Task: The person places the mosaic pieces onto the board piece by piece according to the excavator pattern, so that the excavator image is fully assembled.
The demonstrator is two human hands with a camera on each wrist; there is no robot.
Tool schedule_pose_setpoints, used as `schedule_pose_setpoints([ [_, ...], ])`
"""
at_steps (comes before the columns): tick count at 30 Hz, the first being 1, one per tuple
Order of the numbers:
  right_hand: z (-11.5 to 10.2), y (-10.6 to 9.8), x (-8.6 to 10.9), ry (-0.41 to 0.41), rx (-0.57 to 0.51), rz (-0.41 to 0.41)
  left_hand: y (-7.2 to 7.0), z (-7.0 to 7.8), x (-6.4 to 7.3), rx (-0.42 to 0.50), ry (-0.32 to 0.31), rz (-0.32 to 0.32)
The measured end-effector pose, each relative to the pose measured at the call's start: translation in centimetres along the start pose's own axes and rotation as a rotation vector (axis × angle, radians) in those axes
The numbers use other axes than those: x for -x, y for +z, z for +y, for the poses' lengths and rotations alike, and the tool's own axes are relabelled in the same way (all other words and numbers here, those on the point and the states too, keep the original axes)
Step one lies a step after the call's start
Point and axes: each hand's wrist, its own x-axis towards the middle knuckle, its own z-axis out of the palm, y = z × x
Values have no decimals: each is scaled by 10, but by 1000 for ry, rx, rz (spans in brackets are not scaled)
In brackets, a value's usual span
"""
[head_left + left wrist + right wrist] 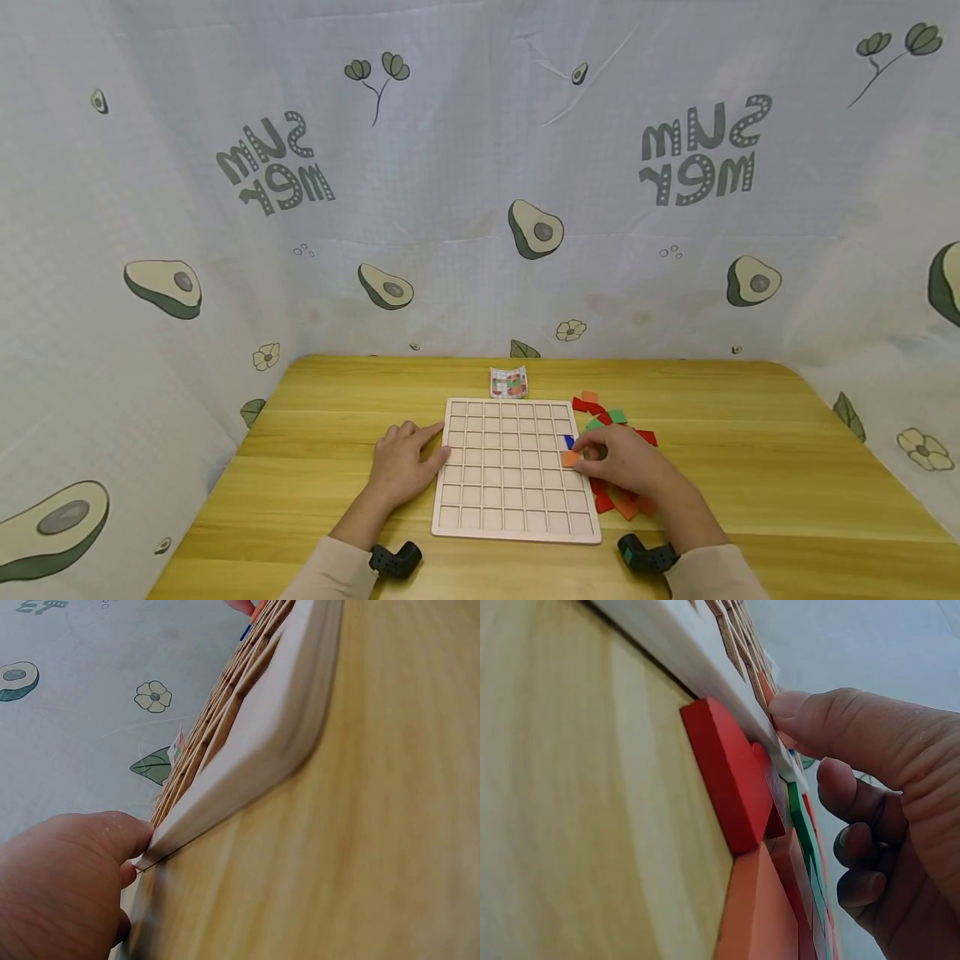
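A pale wooden grid board (501, 475) with rows of square recesses lies flat on the table. My left hand (405, 460) rests on the table at its left side, thumb and index fingertip touching the edge; the left wrist view shows the thumb (124, 834) against the rim. With thumb and forefinger my right hand (622, 457) pinches an orange square tile (571, 459) at the rightmost column. Just above that tile sits a blue piece (569, 442), partly hidden by the fingers. In the right wrist view the thumb (810, 712) presses on the orange tile (765, 688).
Loose red, orange and green tiles (603, 502) lie heaped along the board's right edge, partly under my right hand. A small card (508, 383) printed with a coloured grid stands behind the board. A patterned cloth (465, 292) hangs behind the wooden table (337, 400).
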Motion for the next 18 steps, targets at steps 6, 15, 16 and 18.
schedule_pose_setpoints([
  [6, 2, 2, 0, 30, 5, 19, 0, -1, 0, 2, 1, -4],
  [15, -1, 2, 0, 24, 19, 28, -1, 0, 1, 9, 3, -4],
  [16, -1, 2, 0, 25, 19, 29, -1, 0, 1, 10, 5, -3],
  [18, 0, 2, 0, 27, 19, 28, -1, 0, 1, 9, -1, -7],
])
